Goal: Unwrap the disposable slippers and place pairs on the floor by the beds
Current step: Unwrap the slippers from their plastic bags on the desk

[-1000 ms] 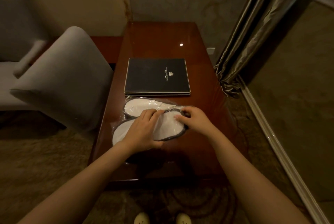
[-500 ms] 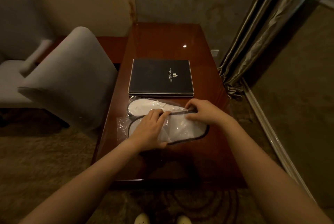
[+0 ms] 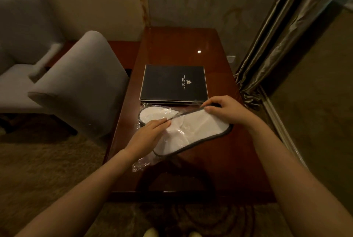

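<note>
Slippers (image 3: 193,133) in clear wrap lie on your worktop (image 3: 219,169) below a black folder (image 3: 172,82) with illegible gold print, your right hand (image 3: 225,110) pinching the nearer one's edge, your left hand (image 3: 147,138) pressing flat on it.

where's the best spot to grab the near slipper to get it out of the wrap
Grip the near slipper at its bare end by the right hand, pinching the dark-trimmed edge from the right. That end already sticks out of the wrap, which trails off toward the left, so a rightward pull should slide it free while the left hand pins the plastic.
</note>
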`<action>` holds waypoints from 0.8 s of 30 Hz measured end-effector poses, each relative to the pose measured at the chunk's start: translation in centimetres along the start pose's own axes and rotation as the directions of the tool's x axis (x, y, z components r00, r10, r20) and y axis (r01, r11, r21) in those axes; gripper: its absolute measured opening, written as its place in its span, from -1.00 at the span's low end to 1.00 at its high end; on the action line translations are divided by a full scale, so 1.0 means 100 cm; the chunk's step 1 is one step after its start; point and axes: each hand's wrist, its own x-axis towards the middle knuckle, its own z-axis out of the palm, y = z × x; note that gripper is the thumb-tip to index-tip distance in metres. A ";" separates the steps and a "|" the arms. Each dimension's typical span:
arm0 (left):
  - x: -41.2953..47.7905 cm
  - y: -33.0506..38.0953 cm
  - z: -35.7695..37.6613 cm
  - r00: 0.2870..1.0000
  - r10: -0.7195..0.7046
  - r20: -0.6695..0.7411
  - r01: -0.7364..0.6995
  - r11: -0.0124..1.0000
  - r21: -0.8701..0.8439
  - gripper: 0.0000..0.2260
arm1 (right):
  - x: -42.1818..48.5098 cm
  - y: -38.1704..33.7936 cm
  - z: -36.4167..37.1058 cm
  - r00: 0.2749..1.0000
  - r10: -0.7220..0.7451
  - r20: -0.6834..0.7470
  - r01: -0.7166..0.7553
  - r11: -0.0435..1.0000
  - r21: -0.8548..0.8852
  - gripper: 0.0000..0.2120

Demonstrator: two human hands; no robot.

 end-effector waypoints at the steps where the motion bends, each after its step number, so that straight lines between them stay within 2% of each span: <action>1: 0.002 0.005 -0.001 0.997 0.030 -0.071 -0.027 0.999 0.038 -0.67 | 0.000 0.001 -0.001 1.000 0.010 0.012 -0.010 1.000 -0.017 -0.82; 5: 0.011 0.020 -0.004 0.963 0.048 -0.267 -0.014 0.992 0.128 -0.87 | -0.001 0.001 0.004 1.000 0.017 0.000 -0.017 1.000 -0.024 -0.79; 8: 0.010 0.021 0.004 0.972 0.048 -0.229 -0.008 0.985 0.174 -0.84 | 0.000 -0.006 0.003 0.997 -0.024 -0.069 0.022 0.999 -0.024 -0.80; 12: 0.010 0.021 0.013 0.992 0.042 -0.121 -0.019 0.982 0.190 -0.76 | 0.003 -0.022 -0.006 0.994 -0.080 -0.071 0.073 0.993 -0.092 -0.81; 15: 0.017 0.026 0.013 0.984 0.013 -0.179 0.002 0.997 0.083 -0.83 | 0.005 -0.024 -0.016 0.990 -0.076 -0.122 0.063 0.992 -0.111 -0.80; 17: 0.015 0.031 0.014 0.978 -0.049 -0.204 0.034 0.997 -0.076 -0.73 | 0.004 -0.018 -0.020 0.982 -0.042 -0.183 0.029 0.997 -0.075 -0.80; 20: 0.005 0.038 0.020 0.989 -0.090 -0.114 0.070 0.984 -0.166 -0.44 | 0.001 -0.008 -0.022 0.974 0.033 -0.226 -0.035 0.999 -0.002 -0.80; 22: 0.000 0.044 0.022 0.990 -0.054 -0.129 0.039 0.992 -0.120 -0.39 | -0.001 -0.002 -0.021 0.965 0.076 -0.252 -0.065 0.997 0.052 -0.80; 24: 0.002 0.049 0.023 0.978 0.005 -0.207 -0.005 1.000 0.002 -0.47 | -0.003 0.001 -0.021 0.953 0.125 -0.277 -0.096 0.988 0.117 -0.81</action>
